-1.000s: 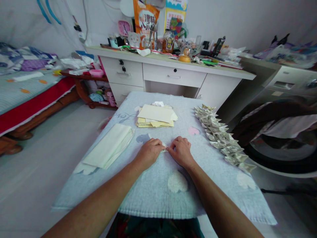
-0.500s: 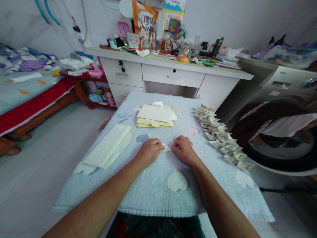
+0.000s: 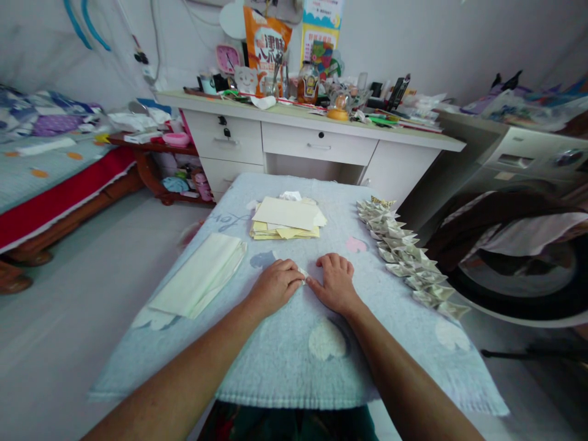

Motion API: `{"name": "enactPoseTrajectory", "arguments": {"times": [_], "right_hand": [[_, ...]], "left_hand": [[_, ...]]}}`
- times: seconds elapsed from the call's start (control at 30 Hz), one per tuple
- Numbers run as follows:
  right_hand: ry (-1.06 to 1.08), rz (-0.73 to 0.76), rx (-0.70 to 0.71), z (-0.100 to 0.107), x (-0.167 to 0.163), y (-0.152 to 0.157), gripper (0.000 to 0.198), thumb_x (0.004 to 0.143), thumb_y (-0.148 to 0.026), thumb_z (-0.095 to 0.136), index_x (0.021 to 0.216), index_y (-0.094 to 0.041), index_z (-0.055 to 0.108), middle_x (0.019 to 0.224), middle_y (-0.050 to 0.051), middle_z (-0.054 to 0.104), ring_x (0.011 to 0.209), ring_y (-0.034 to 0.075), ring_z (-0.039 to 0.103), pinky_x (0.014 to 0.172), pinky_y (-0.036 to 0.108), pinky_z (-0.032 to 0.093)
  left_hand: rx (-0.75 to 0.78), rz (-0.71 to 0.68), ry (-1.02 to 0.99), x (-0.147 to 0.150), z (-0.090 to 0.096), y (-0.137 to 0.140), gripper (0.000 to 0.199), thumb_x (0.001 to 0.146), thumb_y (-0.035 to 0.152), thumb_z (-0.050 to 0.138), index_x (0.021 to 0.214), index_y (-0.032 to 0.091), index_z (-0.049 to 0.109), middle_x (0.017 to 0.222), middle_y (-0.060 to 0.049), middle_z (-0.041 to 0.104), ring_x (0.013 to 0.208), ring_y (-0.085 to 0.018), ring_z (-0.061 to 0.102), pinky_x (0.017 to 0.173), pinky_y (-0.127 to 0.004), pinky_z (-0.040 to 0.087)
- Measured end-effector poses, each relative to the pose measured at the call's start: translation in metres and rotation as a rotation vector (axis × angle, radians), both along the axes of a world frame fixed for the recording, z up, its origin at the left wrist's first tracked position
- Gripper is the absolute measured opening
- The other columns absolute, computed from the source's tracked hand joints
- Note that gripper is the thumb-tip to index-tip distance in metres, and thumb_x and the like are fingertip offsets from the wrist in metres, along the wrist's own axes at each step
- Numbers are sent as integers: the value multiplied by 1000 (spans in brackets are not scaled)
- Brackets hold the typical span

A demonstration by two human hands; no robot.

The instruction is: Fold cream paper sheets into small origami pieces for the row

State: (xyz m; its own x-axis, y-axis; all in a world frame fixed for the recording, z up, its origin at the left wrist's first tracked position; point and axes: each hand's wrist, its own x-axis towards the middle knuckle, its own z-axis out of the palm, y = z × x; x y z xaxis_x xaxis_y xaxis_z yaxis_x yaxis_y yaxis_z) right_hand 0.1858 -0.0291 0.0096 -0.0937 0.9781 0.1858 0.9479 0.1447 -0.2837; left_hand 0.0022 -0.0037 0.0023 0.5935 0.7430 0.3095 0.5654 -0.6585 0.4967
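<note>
While the left grip pinches one small paper, the right grip is spread, thumb against it. One paper stack and one bundle lie near.

My cloth-covered worktop looks matt and rough. I see matt, creased paper in the folded shapes and smooth, matt paper in the stack. The bag looks glossy plastic, the bed frame varnished wood, the floor smooth, faintly shiny.

The paper stack lies beyond the hands, left of folded pieces.
</note>
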Motion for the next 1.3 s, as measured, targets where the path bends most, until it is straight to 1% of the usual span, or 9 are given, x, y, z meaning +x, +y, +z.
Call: {"name": "enactPoseTrajectory", "arguments": {"times": [0.13,0.47,0.63,0.77,0.87,0.97,1.1,1.2,1.3], "right_hand": [[-14,-17,-14,1,0,0,39,82,-49,59,108,-21,54,110,9,52,102,28,43,90,42,29],[-12,-10,-64,2,5,0,28,86,-37,56,111,-26,55,117,9,52,107,27,42,92,43,29],[-1,25,-74,1,9,1,30,86,-28,54,116,-30,55,120,7,51,109,27,41,94,43,27],[44,30,-61,1,14,1,28,86,-19,50,112,-27,55,116,6,53,107,24,42,93,40,28],[74,50,-17,3,12,0,17,88,-24,49,104,-24,57,109,6,54,104,23,42,91,38,29],[58,93,-4,5,6,-2,17,86,-35,56,98,-22,59,104,6,53,101,24,42,90,38,30],[46,129,-21,5,-1,-2,16,82,-33,61,92,-22,59,102,5,53,100,23,42,90,38,29],[77,140,-27,5,-1,-2,13,82,-30,61,91,-21,57,101,5,53,99,23,43,88,36,30],[121,171,-18,5,0,-3,11,82,-26,60,89,-20,55,97,4,55,98,22,44,87,35,30]], "left_hand": [[-7,10,7,0,2,0,16,88,23,57,92,20,72,89,-4,63,87,-18,56,81,-31,44],[-3,10,-4,-1,-2,1,15,86,19,58,93,21,72,92,-4,64,89,-18,57,82,-31,45],[-12,4,-2,-1,-2,2,16,86,19,58,94,21,72,92,-4,64,90,-18,57,82,-31,45],[-11,2,-12,-2,-2,2,16,86,19,58,94,21,71,92,-4,63,89,-18,57,81,-31,45],[-4,-4,-17,-1,-2,2,16,86,18,58,94,21,72,91,-4,63,88,-17,57,81,-30,44],[-3,-10,-29,-1,-2,2,16,87,19,57,92,21,72,89,-4,62,87,-17,56,80,-31,44],[-16,35,-85,0,-1,1,12,84,19,59,91,20,69,91,-4,62,91,-18,56,84,-33,44],[-16,130,-136,1,-1,2,25,78,18,66,102,19,62,102,-5,62,101,-22,54,91,-37,43],[-64,151,-183,2,-1,3,42,75,18,67,116,18,55,113,-7,63,108,-23,54,95,-39,42]]}}
